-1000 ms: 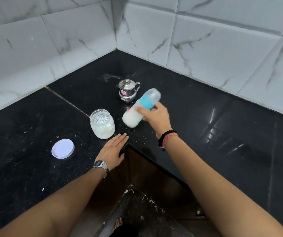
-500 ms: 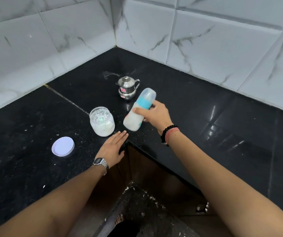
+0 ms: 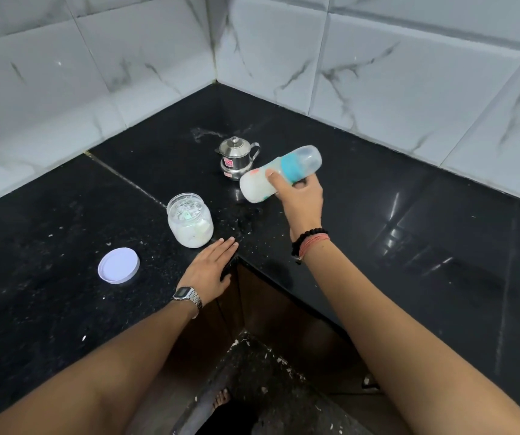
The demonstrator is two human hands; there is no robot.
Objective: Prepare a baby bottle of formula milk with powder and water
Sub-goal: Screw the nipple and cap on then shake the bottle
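Head view, looking down over both forearms: the right hand (image 3: 301, 199) is lifted off the counter (image 3: 378, 221), fingers and thumb wrapped round the middle of the baby bottle (image 3: 279, 177). It holds the bottle tilted nearly on its side, the milky white base pointing near-left and the clear cap (image 3: 309, 156) with its blue collar (image 3: 291, 167) pointing far-right. A black bead bracelet (image 3: 307, 238) and a reddish thread sit on that wrist. The left hand (image 3: 210, 270) lies flat, palm down, on the inner corner edge of the counter, fingers straight and close together, holding nothing; a metal wristwatch (image 3: 187, 296) is on that wrist.

That counter is black polished stone, L-shaped, running into a corner, flecked with white specks and powder. White marble-look tiles (image 3: 393, 83) with grey veins cover both walls behind it. Below the near edge there is a dark cabinet front and a littered floor (image 3: 268, 387), with bare toes (image 3: 221, 398) just showing.

An open glass jar (image 3: 190, 219) partly filled with white powder stands just beyond the left fingertips, not touching them. Its white lid (image 3: 118, 265) lies flat further left. A small lidded steel pot (image 3: 236, 160) stands far behind, and the bottle's base partly overlaps it from this angle.
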